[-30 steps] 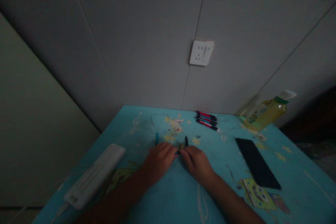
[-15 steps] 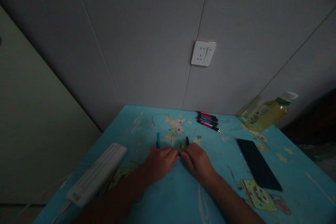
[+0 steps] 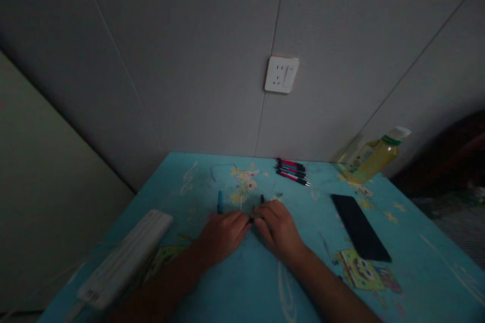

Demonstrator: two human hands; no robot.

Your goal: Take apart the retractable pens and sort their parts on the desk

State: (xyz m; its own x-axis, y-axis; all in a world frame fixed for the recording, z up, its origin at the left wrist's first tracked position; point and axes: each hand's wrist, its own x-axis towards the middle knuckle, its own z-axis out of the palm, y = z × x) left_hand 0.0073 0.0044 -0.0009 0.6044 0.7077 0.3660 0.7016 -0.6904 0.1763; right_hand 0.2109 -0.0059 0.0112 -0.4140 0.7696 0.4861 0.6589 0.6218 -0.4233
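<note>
My left hand [image 3: 224, 232] and my right hand [image 3: 277, 224] meet low over the blue patterned table [image 3: 242, 287]. Both are closed, fingertips pinching a small dark piece [image 3: 250, 220] between them, too small to identify. Just beyond my left hand lies a blue pen part [image 3: 220, 201] with a dark lower end. A thin white stick [image 3: 240, 203] lies beyond the gap between the hands. Past my right fingers a black pen part [image 3: 262, 199] shows, its lower end hidden by the hand.
Several red, blue and black pens [image 3: 291, 171] lie near the wall. A yellow liquid bottle [image 3: 373, 159] stands at the back right, with a dark flat case [image 3: 359, 227] nearer. A white power strip [image 3: 127, 257] lies left. The wall carries a socket [image 3: 281, 75].
The whole view has shifted, so the table and objects appear further left. My hands remain together, and the fingers of my right hand have bent slightly around the small piece.
</note>
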